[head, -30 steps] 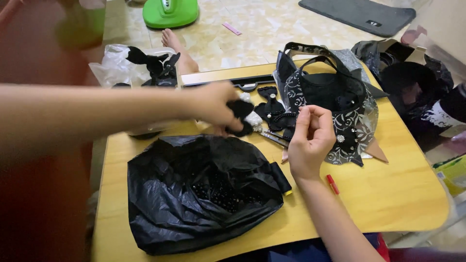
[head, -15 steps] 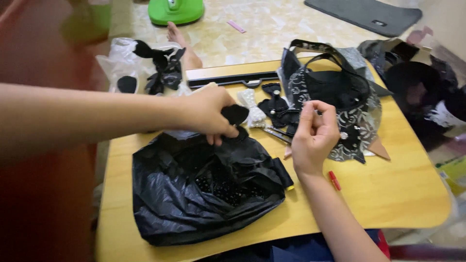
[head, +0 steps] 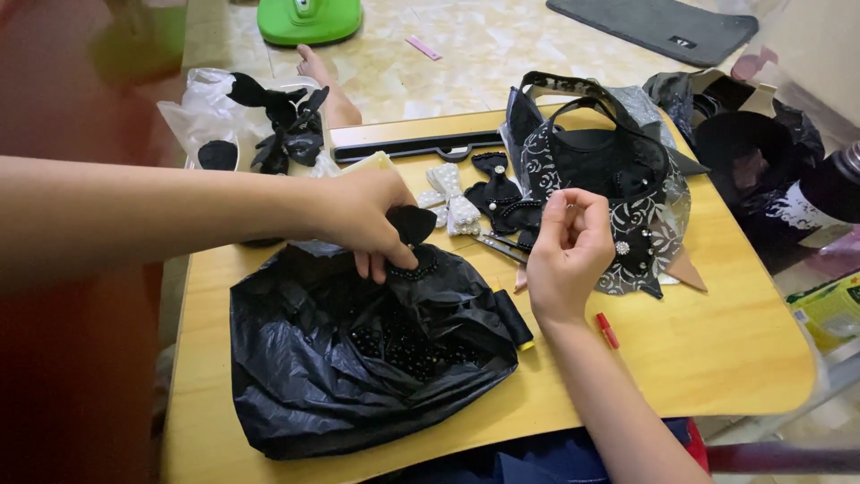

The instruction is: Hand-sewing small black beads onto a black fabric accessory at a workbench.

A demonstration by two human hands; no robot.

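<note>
My left hand (head: 369,218) grips a small black fabric bow (head: 412,224) trimmed with black beads, right at the upper edge of an open black plastic bag (head: 358,358) that holds several black beads. My right hand (head: 566,255) hovers to the right of the bag with thumb and fingers pinched together; whatever it pinches is too thin to make out. Between the hands lie a white pearl bow (head: 452,202) and several black bows (head: 500,193) on the wooden table (head: 717,350).
A black patterned fabric piece with straps (head: 618,170) lies at the table's far right. A red pen (head: 607,330), a black spool (head: 512,318) and a black bar (head: 421,143) sit on the table. A clear bag of black bows (head: 269,125) and a bare foot (head: 327,90) lie beyond.
My left hand carried the black bow from the pile of bows down to the bag's opening. My right hand stayed pinched in about the same spot.
</note>
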